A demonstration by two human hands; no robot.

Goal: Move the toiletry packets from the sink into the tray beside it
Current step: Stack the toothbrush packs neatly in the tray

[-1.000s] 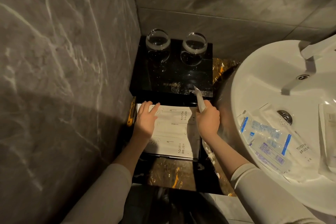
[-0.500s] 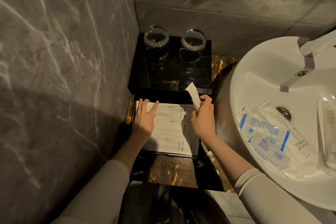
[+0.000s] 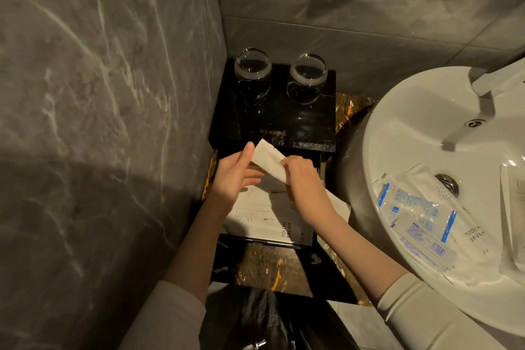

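Right hand [image 3: 305, 187] is pinching a long white paper packet [image 3: 268, 160] above the black tray [image 3: 267, 244]; left hand [image 3: 237, 176], fingers straight, is touching its far end. Clear plastic packets [image 3: 417, 216] are lying in the white ceramic sink [image 3: 412, 128]

Dim warm light, wide-angle edge distortion.
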